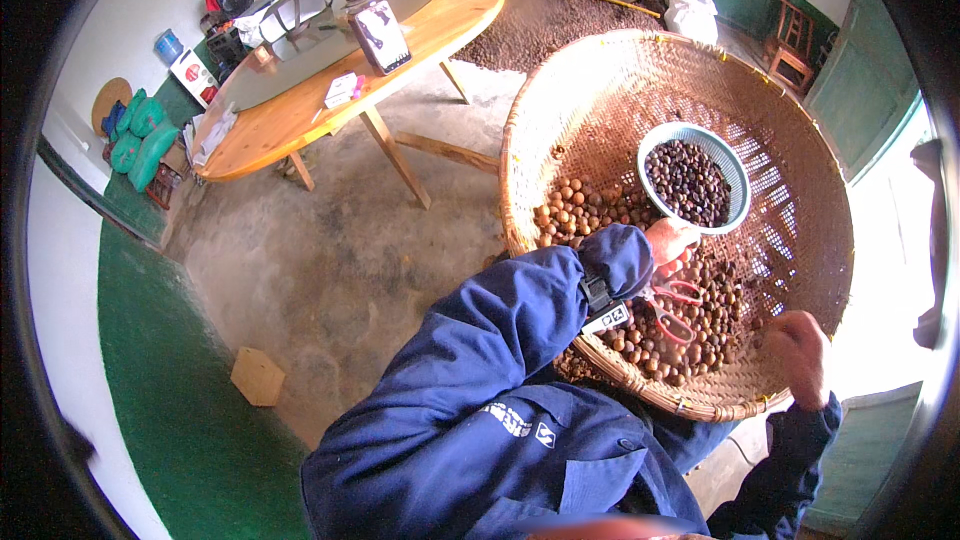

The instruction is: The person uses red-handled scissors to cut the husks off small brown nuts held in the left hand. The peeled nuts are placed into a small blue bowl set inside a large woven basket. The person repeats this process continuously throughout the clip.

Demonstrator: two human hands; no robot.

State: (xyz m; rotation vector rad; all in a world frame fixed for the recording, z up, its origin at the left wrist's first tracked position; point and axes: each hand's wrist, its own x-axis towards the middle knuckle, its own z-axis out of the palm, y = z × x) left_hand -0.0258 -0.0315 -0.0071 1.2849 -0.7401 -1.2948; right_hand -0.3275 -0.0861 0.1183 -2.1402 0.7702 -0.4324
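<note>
A large round woven bamboo basket (817, 187) stands before me. Inside it, a light-blue plastic colander (742, 165) holds many dark seeds or nuts (686, 180). My left hand (673, 244) is at the colander's near rim, fingers bent; whether anything is between them is hidden. Below that hand, red-handled scissors (679, 334) lie on round brown nuts or fruits (709, 292), their blades partly hidden. More of these, lighter ones (566, 206), spread left of the colander. Over the basket's right near side is my right hand (802, 352), fingers curled and blurred, its contents unclear.
An oval wooden table (457, 7) at upper left bears a dark-filled jar (381, 37) and a small box (341, 90). Behind the basket, a brown heap (502, 37) covers the floor beside white sacks (690, 11). A wooden chair (791, 45) stands at upper right.
</note>
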